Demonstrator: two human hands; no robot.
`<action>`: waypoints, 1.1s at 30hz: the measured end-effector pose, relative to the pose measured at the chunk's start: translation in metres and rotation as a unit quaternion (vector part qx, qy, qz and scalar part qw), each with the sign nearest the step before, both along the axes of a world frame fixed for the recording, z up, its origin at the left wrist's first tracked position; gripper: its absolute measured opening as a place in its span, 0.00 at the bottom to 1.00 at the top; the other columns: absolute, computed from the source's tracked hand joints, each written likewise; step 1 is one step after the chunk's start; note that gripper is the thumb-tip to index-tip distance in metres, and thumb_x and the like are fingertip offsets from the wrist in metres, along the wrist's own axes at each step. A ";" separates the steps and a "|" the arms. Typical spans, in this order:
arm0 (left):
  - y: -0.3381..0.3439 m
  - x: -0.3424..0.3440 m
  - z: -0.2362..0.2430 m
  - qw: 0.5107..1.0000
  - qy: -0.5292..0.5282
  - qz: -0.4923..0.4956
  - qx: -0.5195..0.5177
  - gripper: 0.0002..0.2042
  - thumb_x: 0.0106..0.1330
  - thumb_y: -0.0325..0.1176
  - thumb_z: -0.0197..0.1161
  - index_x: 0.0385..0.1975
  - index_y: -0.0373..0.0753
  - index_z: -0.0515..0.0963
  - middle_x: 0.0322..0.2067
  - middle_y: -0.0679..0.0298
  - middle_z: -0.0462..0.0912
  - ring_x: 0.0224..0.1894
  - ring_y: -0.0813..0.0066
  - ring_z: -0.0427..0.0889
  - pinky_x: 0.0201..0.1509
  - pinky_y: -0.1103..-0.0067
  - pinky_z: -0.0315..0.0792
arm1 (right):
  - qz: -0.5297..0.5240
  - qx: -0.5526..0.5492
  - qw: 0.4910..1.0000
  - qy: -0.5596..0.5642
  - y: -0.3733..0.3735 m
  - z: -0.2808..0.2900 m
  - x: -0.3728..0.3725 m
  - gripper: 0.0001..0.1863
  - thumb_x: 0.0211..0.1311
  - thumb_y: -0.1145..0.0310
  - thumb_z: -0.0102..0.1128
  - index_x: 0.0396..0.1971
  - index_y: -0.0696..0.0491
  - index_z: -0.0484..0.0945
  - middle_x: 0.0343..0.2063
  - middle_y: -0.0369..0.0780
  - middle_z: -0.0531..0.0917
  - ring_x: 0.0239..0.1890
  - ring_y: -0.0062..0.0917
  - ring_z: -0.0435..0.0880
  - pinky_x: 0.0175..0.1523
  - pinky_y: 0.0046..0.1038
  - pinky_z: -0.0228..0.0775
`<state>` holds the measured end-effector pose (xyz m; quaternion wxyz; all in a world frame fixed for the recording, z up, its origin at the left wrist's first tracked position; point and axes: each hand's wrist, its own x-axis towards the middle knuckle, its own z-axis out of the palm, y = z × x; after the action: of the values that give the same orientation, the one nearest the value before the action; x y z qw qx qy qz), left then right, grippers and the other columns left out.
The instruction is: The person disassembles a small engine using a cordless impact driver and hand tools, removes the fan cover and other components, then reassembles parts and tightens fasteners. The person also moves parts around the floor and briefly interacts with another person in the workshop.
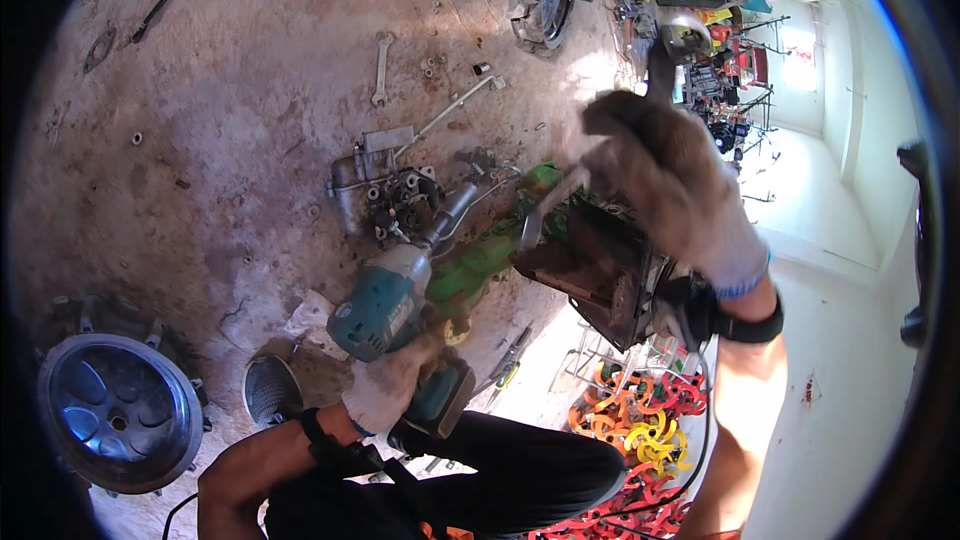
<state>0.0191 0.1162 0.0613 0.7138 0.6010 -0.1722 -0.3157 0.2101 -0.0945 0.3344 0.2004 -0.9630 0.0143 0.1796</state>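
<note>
Down low, gloved hands work over a greasy engine block [400,200].
Left hand [385,385] fingers clench a teal impact driver [385,305]; right hand [670,180] fingers grasp a wrench [550,202]; bare concrete floor [230,90] lies open leftward.

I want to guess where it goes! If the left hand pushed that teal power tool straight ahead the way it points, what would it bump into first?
Probably the grey engine part on the floor. The left hand grips the teal power tool, and its long socket aims up at that part. The tip looks very near or touching, though depth is hard to judge.
</note>
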 end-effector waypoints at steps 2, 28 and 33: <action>0.003 -0.006 -0.006 0.998 0.065 -0.004 0.004 0.07 0.78 0.28 0.65 0.47 0.37 0.88 0.37 0.69 0.87 0.40 0.80 0.83 0.43 0.77 0.78 | -0.060 0.103 0.991 0.056 0.011 0.003 -0.032 0.09 0.74 0.71 0.68 0.48 0.58 0.86 0.36 0.44 0.90 0.38 0.26 0.90 0.44 0.30 0.83; 0.077 0.068 -0.040 0.948 -0.130 0.195 0.214 0.14 0.83 0.34 0.54 0.31 0.37 0.73 0.27 0.68 0.69 0.30 0.76 0.70 0.43 0.73 0.76 | -0.189 0.197 0.941 0.198 0.070 -0.320 -0.238 0.29 0.79 0.46 0.57 0.55 0.61 0.78 0.44 0.62 0.87 0.52 0.61 0.85 0.57 0.54 0.77; 0.088 0.135 -0.070 0.913 0.180 0.360 0.067 0.10 0.79 0.38 0.62 0.34 0.43 0.76 0.29 0.68 0.73 0.30 0.73 0.71 0.42 0.73 0.72 | -0.232 0.259 0.923 0.167 0.099 -0.346 -0.205 0.29 0.79 0.48 0.59 0.64 0.58 0.76 0.47 0.61 0.87 0.54 0.57 0.86 0.59 0.52 0.78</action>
<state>0.1537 0.2044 -0.0091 0.7562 0.6013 0.2092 -0.1511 0.0054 0.0044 -0.0112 0.4737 -0.8033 0.2231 0.2839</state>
